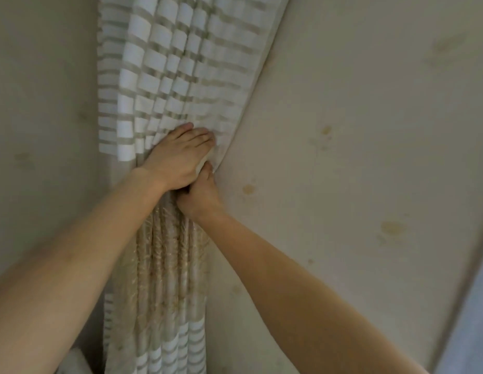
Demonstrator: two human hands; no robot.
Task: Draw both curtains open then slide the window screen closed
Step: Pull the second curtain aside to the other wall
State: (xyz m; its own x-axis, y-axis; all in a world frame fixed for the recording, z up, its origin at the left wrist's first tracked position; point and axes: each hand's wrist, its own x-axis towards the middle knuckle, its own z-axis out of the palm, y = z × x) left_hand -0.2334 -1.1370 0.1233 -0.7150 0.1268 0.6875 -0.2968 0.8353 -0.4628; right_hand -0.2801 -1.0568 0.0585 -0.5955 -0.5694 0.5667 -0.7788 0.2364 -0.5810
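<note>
A white and beige striped curtain (178, 63) hangs bunched into tight folds in the corner, with a gold woven band lower down. My left hand (178, 157) lies flat over the folds, fingers wrapped around the gathered cloth. Just below and to the right, my right hand (201, 197) is closed on the curtain's right edge where it meets the wall. The two hands touch each other. No window or screen shows in this view.
A beige wall (356, 130) with faint yellowish stains fills the right side. Another plain wall (40, 117) stands to the left of the curtain. A pale frame edge (466, 306) runs along the bottom right corner.
</note>
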